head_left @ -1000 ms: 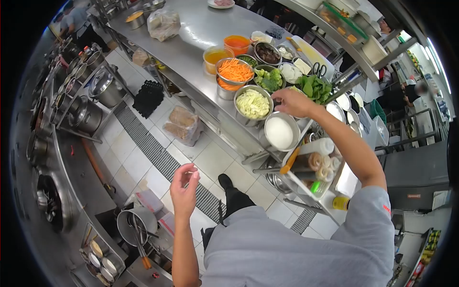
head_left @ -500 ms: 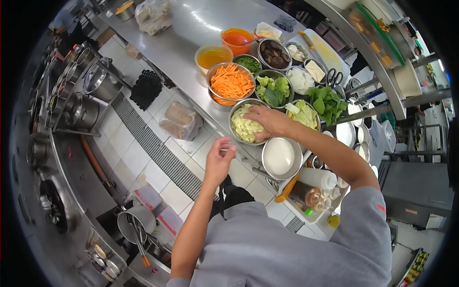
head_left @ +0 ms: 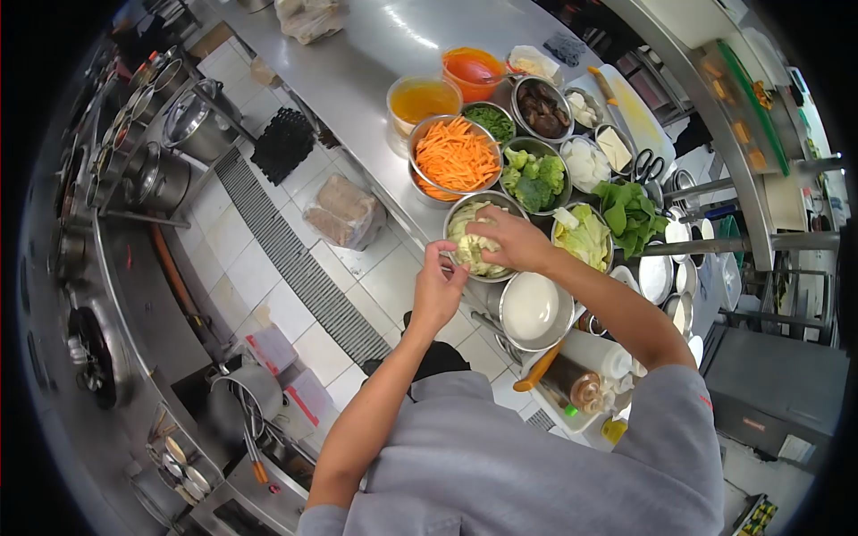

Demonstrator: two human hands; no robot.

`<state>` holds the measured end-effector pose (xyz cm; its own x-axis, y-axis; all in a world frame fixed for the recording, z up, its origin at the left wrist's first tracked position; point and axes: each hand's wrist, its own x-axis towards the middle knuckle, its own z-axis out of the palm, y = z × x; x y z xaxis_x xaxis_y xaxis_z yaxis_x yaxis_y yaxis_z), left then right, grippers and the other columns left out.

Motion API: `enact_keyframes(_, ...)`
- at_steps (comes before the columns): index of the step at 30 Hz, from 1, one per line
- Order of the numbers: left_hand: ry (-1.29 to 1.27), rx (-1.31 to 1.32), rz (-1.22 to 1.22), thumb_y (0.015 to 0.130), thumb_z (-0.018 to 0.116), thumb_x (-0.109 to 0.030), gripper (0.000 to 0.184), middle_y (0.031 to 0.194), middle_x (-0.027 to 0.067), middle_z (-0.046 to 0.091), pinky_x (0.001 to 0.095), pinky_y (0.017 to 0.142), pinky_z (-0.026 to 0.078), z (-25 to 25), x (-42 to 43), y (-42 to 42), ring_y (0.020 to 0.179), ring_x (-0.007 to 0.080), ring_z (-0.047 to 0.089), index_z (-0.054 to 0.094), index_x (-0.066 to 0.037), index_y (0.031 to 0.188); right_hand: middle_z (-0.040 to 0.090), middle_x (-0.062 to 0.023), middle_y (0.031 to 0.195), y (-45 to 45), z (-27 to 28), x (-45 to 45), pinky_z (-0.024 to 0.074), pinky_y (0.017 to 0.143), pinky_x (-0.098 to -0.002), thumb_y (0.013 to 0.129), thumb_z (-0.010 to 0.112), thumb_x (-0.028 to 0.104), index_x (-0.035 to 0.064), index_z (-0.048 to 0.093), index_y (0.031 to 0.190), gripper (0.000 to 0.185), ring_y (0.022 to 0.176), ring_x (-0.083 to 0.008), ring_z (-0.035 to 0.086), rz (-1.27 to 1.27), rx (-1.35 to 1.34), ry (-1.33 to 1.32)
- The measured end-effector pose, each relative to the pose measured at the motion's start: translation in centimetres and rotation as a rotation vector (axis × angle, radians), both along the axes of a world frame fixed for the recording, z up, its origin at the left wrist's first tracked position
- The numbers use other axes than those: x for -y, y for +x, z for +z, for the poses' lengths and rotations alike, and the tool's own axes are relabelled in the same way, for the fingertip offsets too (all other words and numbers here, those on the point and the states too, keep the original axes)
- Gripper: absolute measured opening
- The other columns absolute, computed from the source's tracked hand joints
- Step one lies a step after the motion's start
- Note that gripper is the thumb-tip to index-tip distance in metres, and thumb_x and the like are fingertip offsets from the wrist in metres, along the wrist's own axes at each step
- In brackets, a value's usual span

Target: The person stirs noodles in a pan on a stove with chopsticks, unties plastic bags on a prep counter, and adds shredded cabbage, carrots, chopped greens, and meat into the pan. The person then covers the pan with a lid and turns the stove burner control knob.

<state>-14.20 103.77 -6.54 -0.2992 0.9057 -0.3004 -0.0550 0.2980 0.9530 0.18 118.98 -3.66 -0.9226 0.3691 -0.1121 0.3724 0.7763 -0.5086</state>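
A steel bowl of chopped pale green cabbage stands at the counter's front edge. Inside it, my right hand closes its fingers round some cabbage pieces. My left hand is at the bowl's near rim, thumb and fingers drawn together close to those pieces; what is between them is too small to make out. Behind the bowl are a bowl of carrot strips and a bowl of broccoli. Lettuce sits to the right, and a pan of white liquid is just in front.
Tubs of orange sauce and yellow liquid stand further back. Leafy greens, scissors and a cutting board lie right. A tray of bottles is near my right elbow. A wrapped bundle hangs low beside the counter.
My left hand has moved up and right to the bowl's rim, beside my right hand. My right hand's fingers have gathered cabbage pieces. The view has shifted slightly.
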Motion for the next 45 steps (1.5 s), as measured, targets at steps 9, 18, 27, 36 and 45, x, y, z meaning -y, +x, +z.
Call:
enact_keyframes(9, 0.034, 0.035, 0.022, 0.086, 0.065, -0.013, 0.04, 0.077, 0.0083, 0.058, 0.0313, 0.059, 0.047, 0.6, 0.2, -0.5, 0.063, 0.0165, 0.06, 0.043, -0.007, 0.118, 0.059, -0.0132, 0.112, -1.3, 2.4, -2.1, 0.0487, 0.084, -0.039, 0.073, 0.07, 0.018, 0.0068, 0.061, 0.11, 0.04, 0.099, -0.0334, 0.059, -0.124, -0.096, -0.142)
enact_keyframes(18, 0.006, 0.015, 0.031, 0.086, 0.064, -0.009, 0.043, 0.076, 0.0094, 0.06, 0.0335, 0.062, 0.048, 0.4, -0.2, -0.5, 0.066, 0.0211, 0.062, 0.041, -0.009, 0.122, 0.053, -0.0089, 0.118, -3.2, 0.3, 2.5, 0.0528, 0.079, -0.0403, 0.068, 0.076, 0.027, 0.0182, 0.058, 0.117, 0.053, 0.104, -0.0297, 0.058, -0.1, 0.013, 0.195)
enact_keyframes(27, 0.011, -0.088, 0.031, 0.086, 0.065, -0.007, 0.044, 0.082, 0.0047, 0.058, 0.0242, 0.062, 0.047, 2.7, 0.4, -2.1, 0.066, 0.0112, 0.059, 0.042, -0.004, 0.124, 0.054, -0.0093, 0.115, -2.1, 2.8, 1.2, 0.0515, 0.083, -0.0405, 0.066, 0.076, 0.021, 0.018, 0.059, 0.117, 0.054, 0.103, -0.0293, 0.058, -0.181, -0.013, 0.083)
enact_keyframes(36, 0.007, 0.033, 0.097, 0.087, 0.064, -0.008, 0.04, 0.09, 0.0052, 0.055, 0.0236, 0.065, 0.047, 2.4, 4.0, -7.1, 0.072, 0.0121, 0.059, 0.045, -0.004, 0.122, 0.047, -0.0099, 0.128, -1.7, 0.6, 2.3, 0.0517, 0.088, -0.0406, 0.067, 0.075, 0.022, 0.0224, 0.053, 0.126, 0.063, 0.12, -0.0311, 0.044, -0.105, -0.006, 0.295)
enact_keyframes(45, -0.091, 0.102, 0.278, 0.089, 0.062, -0.01, 0.033, 0.088, 0.0049, 0.055, 0.0243, 0.065, 0.048, 1.9, 8.8, -7.6, 0.071, 0.0124, 0.059, 0.048, 0.0, 0.117, 0.057, -0.0075, 0.106, -1.3, 1.7, 0.4, 0.0511, 0.084, -0.0377, 0.064, 0.073, 0.011, 0.018, 0.064, 0.111, 0.048, 0.102, -0.0279, 0.058, -0.156, -0.186, 0.072)
